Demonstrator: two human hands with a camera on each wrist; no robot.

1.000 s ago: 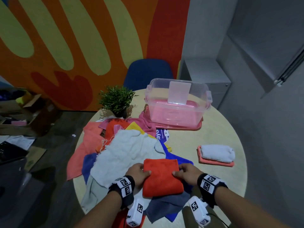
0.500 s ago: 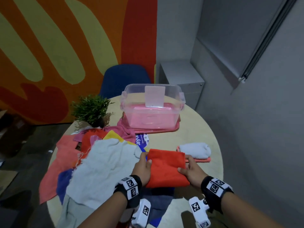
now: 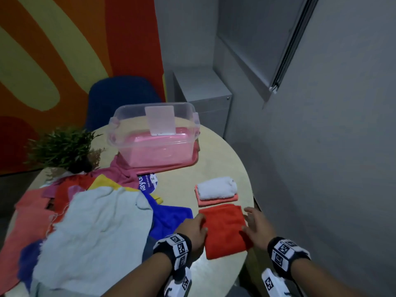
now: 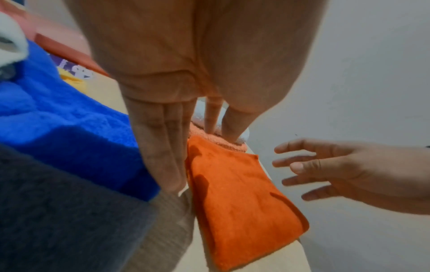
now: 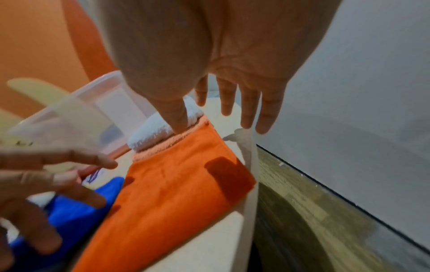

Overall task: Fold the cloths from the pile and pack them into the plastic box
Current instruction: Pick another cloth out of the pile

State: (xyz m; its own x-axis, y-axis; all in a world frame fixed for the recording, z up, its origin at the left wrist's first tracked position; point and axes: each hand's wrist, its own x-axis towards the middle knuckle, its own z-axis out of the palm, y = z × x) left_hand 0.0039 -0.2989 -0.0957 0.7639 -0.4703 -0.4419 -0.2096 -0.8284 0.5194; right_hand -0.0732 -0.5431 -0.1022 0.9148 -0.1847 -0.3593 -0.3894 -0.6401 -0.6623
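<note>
A folded orange cloth [image 3: 224, 229] lies flat on the round table [image 3: 218, 166], just in front of a folded white cloth [image 3: 216, 186] stacked on a folded salmon cloth [image 3: 217, 200]. My left hand [image 3: 194, 227] rests beside the orange cloth's left edge with straight fingers [image 4: 163, 150]. My right hand [image 3: 255, 226] hovers at its right edge with fingers spread [image 5: 246, 110], holding nothing. The unfolded pile [image 3: 96, 221] covers the table's left half. The clear plastic box [image 3: 154, 136] stands at the back on a pink lid.
A potted plant [image 3: 64, 146] stands at the back left of the table. Behind it are a blue chair [image 3: 124, 93] and a grey cabinet [image 3: 201, 91]. The table's right edge [image 5: 250, 184] runs just past the orange cloth, close to the grey wall.
Both hands carried the folded orange cloth right, off the pile, laid it before the white and salmon stack, and let go of it.
</note>
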